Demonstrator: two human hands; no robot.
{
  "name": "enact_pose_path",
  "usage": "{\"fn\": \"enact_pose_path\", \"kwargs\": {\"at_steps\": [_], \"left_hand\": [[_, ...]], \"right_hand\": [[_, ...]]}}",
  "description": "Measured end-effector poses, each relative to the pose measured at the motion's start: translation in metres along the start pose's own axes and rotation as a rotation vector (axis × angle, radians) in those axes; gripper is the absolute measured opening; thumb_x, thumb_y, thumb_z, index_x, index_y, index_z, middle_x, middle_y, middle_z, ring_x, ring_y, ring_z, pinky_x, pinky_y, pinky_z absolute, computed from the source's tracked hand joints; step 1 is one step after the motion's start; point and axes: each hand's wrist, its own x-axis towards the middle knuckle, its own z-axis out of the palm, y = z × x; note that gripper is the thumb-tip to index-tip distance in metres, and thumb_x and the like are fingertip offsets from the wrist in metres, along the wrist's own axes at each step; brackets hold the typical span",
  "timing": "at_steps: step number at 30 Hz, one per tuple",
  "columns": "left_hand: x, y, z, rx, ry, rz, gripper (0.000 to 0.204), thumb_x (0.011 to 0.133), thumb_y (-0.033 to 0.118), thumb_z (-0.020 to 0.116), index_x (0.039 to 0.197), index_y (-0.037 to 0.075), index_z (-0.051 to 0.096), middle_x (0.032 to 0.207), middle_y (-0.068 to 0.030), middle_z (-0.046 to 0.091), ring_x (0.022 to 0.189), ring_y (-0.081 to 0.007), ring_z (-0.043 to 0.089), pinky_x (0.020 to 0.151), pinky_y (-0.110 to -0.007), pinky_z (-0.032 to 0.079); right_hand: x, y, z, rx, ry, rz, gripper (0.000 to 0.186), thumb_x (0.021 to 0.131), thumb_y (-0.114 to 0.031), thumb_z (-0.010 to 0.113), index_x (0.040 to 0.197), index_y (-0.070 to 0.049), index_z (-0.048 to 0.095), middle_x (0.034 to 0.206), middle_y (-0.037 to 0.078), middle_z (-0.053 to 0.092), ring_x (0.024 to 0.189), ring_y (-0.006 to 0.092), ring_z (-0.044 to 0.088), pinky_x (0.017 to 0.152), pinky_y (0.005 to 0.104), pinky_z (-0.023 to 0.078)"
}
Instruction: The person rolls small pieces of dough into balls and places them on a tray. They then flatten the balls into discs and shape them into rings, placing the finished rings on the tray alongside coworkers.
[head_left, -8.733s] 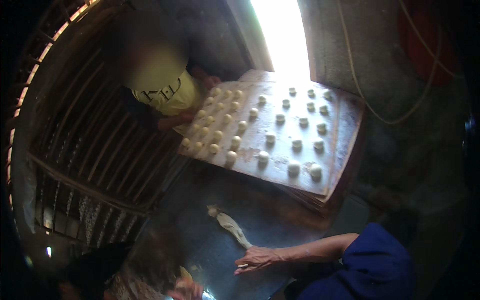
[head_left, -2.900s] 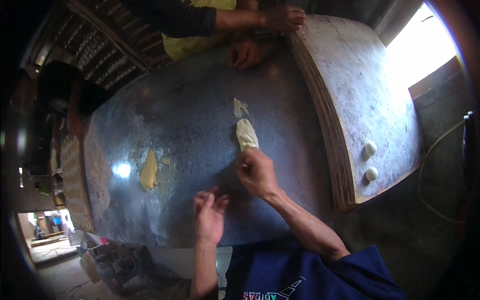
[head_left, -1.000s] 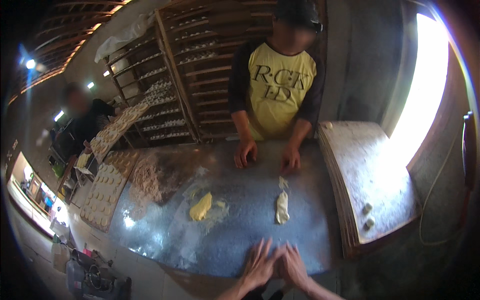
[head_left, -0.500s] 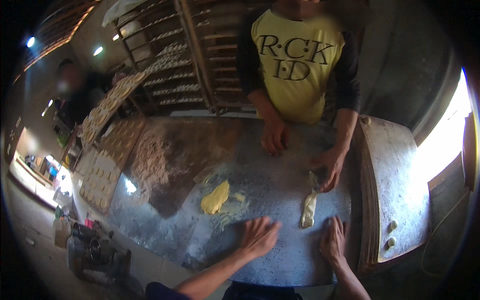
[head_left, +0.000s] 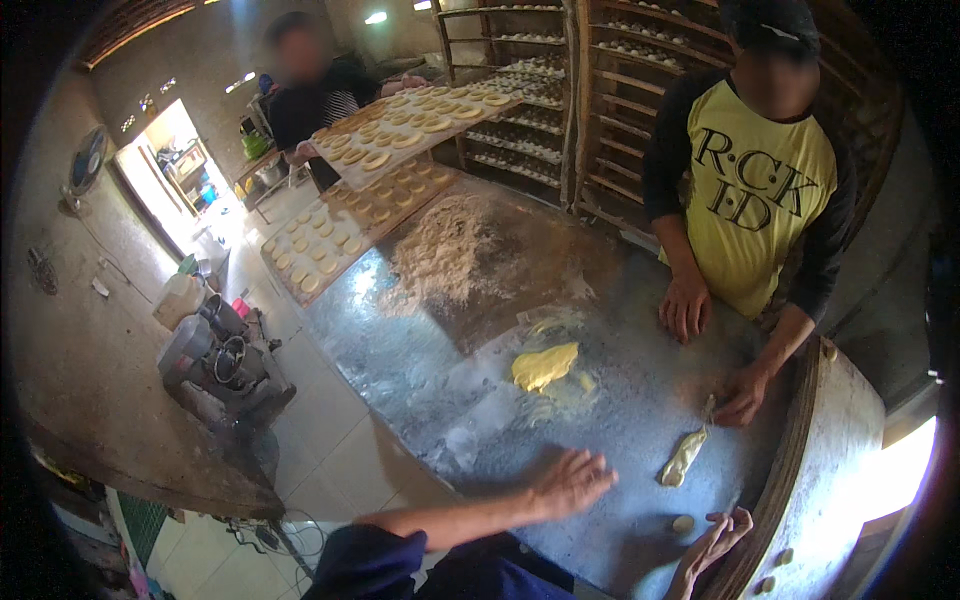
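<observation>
Over the near edge of the metal work table (head_left: 400,400), my left hand (head_left: 575,485) is open and holds nothing, its fingers slightly blurred. My right hand (head_left: 712,545) is open by the table's right side, fingers apart. A small round dough piece (head_left: 683,523) lies just left of its fingers. Farther up is a long pale dough strip (head_left: 684,460). A co-worker's hand (head_left: 742,398) is at the strip's far end, with a small thing there that I cannot make out. A yellow lump of dough or fat (head_left: 545,367) sits mid-table.
A co-worker in a yellow shirt (head_left: 760,190) stands across the table. At the far left another person (head_left: 305,100) holds a tray of dough rings (head_left: 400,125). Loose flour (head_left: 440,250) covers the far table. Stacked boards (head_left: 830,450) border the right side; shelves (head_left: 640,110) stand behind.
The view has swung left, showing more of the room and the tray holder. My right hand's fingers have spread, and a round dough piece now shows beside them. My left hand remains open.
</observation>
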Motion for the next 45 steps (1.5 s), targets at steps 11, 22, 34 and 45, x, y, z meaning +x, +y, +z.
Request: {"fn": "enact_pose_path", "kwargs": {"at_steps": [11,22,34,45], "left_hand": [[0.054,0.071,-0.042,-0.508,0.035,-0.358,0.05,0.103,0.017,0.052,0.144,-0.004,0.033,0.14,-0.0219,0.048,0.109,-0.0263,0.061,0.086,-0.034,0.053],[0.074,0.049,-0.011,-0.434,-0.118,-0.494,0.036,0.099,0.026,0.06,0.128,0.008,0.048,0.063,-0.0093,0.063,0.06,-0.027,0.063,0.071,-0.042,0.046],[0.016,0.066,-0.024,-0.096,-0.542,-0.006,0.008,0.091,0.016,0.055,0.098,0.011,0.056,0.103,-0.0147,0.05,0.097,-0.0304,0.049,0.087,-0.051,0.033],[0.022,0.053,-0.025,-0.253,-0.697,0.126,0.017,0.084,0.019,0.064,0.099,0.024,0.057,0.093,-0.0062,0.046,0.094,-0.0286,0.047,0.081,-0.049,0.035]], "right_hand": [[-0.073,-0.101,0.002,0.384,-0.714,0.27,0.019,0.091,-0.007,0.069,0.108,-0.001,0.07,0.097,0.01,0.071,0.09,0.02,0.068,0.08,0.0328,0.054],[-0.009,-0.053,-0.01,-0.725,-0.239,-0.373,0.034,0.093,-0.024,0.064,0.127,-0.021,0.061,0.097,0.01,0.056,0.1,0.0256,0.055,0.092,0.0425,0.036],[-0.066,-0.028,-0.023,-0.532,-0.359,-0.237,0.044,0.079,-0.014,0.065,0.121,-0.004,0.053,0.119,0.021,0.06,0.125,0.0338,0.053,0.111,0.0542,0.036],[-0.045,-0.024,-0.017,-0.407,-0.401,-0.319,0.045,0.08,0.0,0.061,0.124,-0.01,0.056,0.129,0.017,0.06,0.126,0.0369,0.055,0.114,0.0544,0.035]]}}
